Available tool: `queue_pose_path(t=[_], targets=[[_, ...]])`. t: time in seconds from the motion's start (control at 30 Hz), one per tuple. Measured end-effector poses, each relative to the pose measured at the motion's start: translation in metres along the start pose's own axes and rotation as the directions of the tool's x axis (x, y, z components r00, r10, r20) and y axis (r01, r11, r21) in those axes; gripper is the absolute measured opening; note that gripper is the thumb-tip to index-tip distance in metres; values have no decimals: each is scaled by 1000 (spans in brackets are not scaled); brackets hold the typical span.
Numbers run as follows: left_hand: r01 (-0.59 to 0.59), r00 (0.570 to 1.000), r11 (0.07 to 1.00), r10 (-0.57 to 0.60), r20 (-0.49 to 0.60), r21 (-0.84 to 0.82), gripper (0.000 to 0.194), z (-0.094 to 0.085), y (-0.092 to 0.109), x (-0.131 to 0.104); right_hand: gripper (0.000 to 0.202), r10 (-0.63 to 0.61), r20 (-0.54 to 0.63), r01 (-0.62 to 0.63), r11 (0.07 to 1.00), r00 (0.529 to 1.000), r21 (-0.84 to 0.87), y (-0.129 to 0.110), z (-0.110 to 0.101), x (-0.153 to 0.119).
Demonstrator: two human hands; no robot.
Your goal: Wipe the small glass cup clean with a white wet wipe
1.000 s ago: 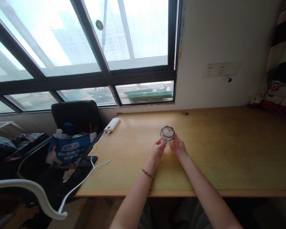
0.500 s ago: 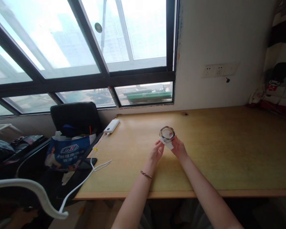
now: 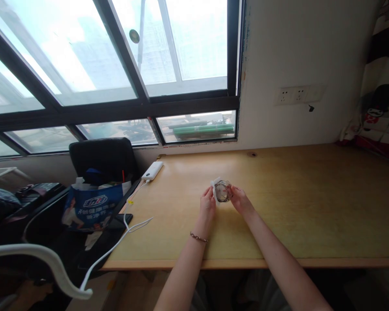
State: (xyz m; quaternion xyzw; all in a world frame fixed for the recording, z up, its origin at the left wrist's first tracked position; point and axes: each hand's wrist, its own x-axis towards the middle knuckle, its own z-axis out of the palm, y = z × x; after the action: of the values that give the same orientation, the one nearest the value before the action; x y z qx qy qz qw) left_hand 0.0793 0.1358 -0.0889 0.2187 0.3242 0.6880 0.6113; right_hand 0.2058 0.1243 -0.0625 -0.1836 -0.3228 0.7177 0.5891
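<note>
A small clear glass cup (image 3: 223, 191) is held tipped on its side above the wooden desk (image 3: 304, 207), near the middle. My right hand (image 3: 240, 201) grips it from the right. My left hand (image 3: 207, 203) pinches a small white tissue (image 3: 215, 186) and presses it against the cup's left side. A thin bracelet circles my left wrist.
A white power bank (image 3: 152, 170) lies at the desk's far left corner, with a white cable (image 3: 116, 242) trailing off the left edge. A black chair (image 3: 103, 160) holding a blue bag (image 3: 90, 205) stands left of the desk. Wall sockets (image 3: 294, 95) sit above the desk.
The cup has tipped from upright onto its side and come slightly lower. The tissue has moved from under the cup to its left side, held in my left hand.
</note>
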Motion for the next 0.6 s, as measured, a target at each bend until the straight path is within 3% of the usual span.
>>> queue_pose_path(t=[0.17, 0.3, 0.47, 0.6], targets=[[-18, 997, 987, 5, 82, 161, 26, 9, 10, -11, 20, 115, -13, -115, 988, 993, -100, 9, -5, 1], [-179, 974, 916, 113, 198, 359, 23, 17, 16, -21, 21, 121, -106, -132, 985, 987, -109, 15, -12, 3], [-422, 882, 770, 227, 413, 479, 15, 29, 18, -37, 12, -35, -217, 16, 996, 975, -88, 21, -17, 8], [-557, 775, 672, 210, 596, 487, 10, 35, 11, -45, 8, -6, -228, 31, 994, 974, 106, 25, -24, 12]])
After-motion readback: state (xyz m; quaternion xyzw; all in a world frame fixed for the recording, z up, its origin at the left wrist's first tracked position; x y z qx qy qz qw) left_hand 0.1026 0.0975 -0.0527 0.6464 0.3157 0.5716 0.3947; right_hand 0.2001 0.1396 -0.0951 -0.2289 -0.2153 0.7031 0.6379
